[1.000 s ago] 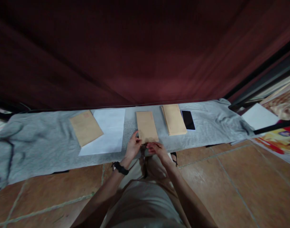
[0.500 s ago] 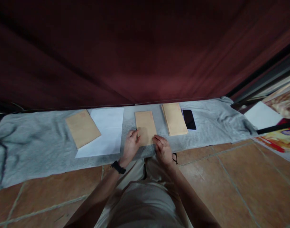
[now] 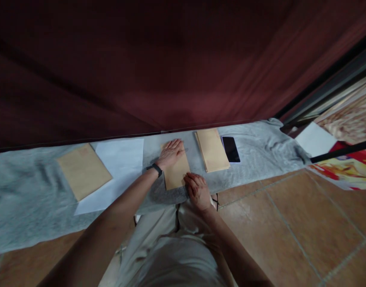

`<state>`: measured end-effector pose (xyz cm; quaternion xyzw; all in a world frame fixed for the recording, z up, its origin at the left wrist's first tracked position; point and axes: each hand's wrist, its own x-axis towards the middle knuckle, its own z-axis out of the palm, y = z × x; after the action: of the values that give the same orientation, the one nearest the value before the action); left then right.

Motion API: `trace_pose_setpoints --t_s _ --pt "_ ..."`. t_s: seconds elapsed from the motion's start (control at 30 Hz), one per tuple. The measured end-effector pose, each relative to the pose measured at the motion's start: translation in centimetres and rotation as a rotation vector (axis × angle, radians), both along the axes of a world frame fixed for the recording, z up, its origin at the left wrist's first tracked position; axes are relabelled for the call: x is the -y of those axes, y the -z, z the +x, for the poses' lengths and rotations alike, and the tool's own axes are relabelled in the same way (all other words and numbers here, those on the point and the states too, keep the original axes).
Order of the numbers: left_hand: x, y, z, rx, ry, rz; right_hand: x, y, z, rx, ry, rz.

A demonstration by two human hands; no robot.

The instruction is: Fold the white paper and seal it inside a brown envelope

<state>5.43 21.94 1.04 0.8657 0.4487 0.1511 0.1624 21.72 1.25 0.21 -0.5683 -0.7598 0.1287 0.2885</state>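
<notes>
A brown paper envelope [image 3: 175, 175] lies on the grey cloth straight in front of me. Flat across its upper part rests my left hand [image 3: 171, 153], fingers stretched out, a dark band on the wrist. My right hand [image 3: 198, 191] is at the envelope's lower right corner, its fingers curled and closed on that corner; the thumb is mostly hidden. To the right is a small stack of like envelopes [image 3: 213, 149]. Another brown envelope [image 3: 84, 171] lies to the left, partly over white paper [image 3: 125, 159].
A dark-screened phone [image 3: 230, 149] lies beside the stack. The grey cloth [image 3: 260, 147] covers a narrow bench running left to right. Behind it hangs a dark red curtain [image 3: 183, 71]. At the right are a white sheet [image 3: 315, 138] and a colourful printed sheet [image 3: 347, 171] near the tiled floor [image 3: 275, 223].
My left hand has moved from the envelope's lower left edge up onto its upper part and flattened out. The right hand stays by the lower right corner. The view has shifted slightly.
</notes>
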Motion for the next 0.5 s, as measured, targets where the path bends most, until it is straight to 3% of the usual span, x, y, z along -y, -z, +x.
trace_pose_setpoints --t_s 0.23,0.5 --pt "-1.2 0.4 -0.1 -0.08 0.061 0.042 0.0 0.0 -0.2 0.015 0.016 -0.018" --pt "0.0 0.8 -0.6 -0.266 0.148 0.119 0.1 -0.2 -0.3 -0.012 0.007 0.002"
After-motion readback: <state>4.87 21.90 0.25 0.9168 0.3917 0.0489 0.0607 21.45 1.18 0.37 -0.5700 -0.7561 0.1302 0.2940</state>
